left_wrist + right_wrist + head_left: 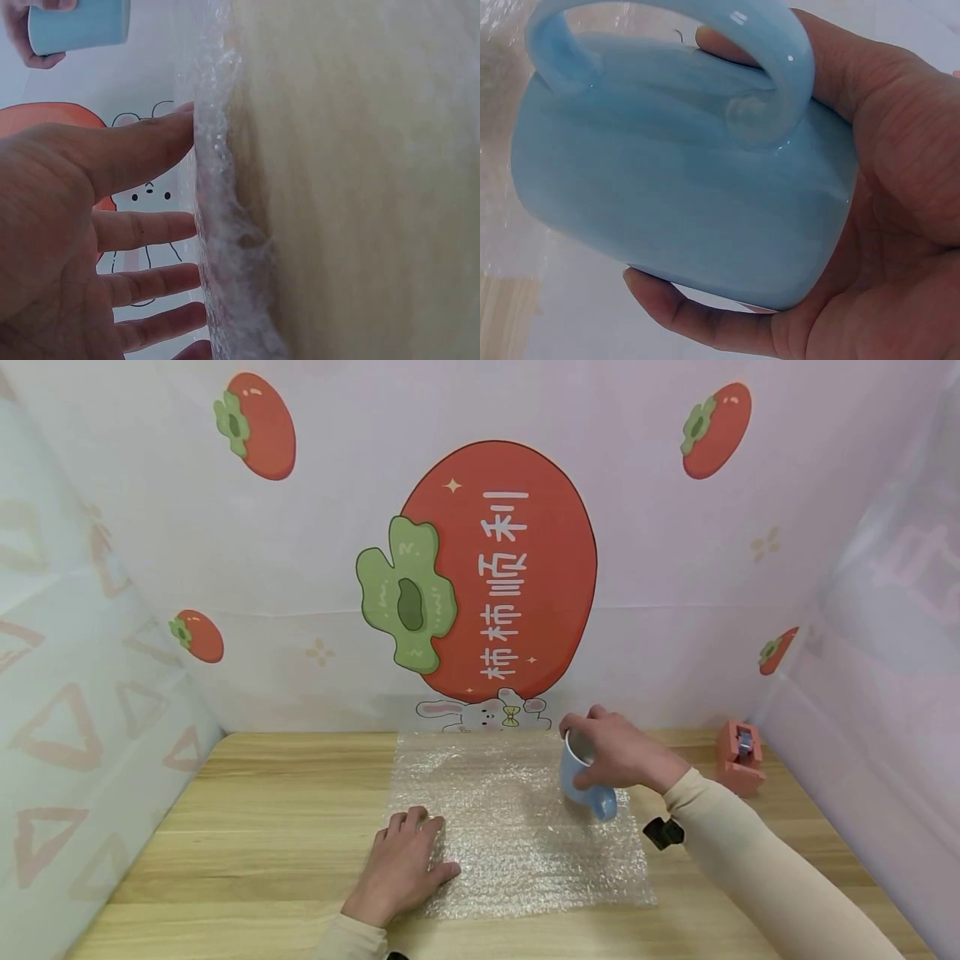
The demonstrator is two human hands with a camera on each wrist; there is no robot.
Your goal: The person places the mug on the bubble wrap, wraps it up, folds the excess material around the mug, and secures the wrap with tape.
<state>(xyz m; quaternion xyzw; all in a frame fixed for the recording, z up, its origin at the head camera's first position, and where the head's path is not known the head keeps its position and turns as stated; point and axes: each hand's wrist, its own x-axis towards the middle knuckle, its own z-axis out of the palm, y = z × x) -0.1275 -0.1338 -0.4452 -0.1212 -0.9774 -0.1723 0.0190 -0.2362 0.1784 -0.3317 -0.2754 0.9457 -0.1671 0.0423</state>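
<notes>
A light blue mug [576, 770] is gripped by my right hand [622, 750], over the right part of a bubble wrap sheet [510, 827]. In the right wrist view the thumb and fingers curl round the mug [682, 180] near its rim, and its handle [780, 60] points away from the palm. With fingers spread, my left hand [405, 864] rests at the left edge of the sheet. Its fingertips touch the bubble wrap [217, 150] in the left wrist view, where the mug [82, 30] shows at the top left.
An orange tape dispenser [740, 758] stands at the back right of the wooden table [277, 827]. Behind the table hangs a backdrop [645, 635] printed with persimmons and a rabbit, and printed side sheets flank it.
</notes>
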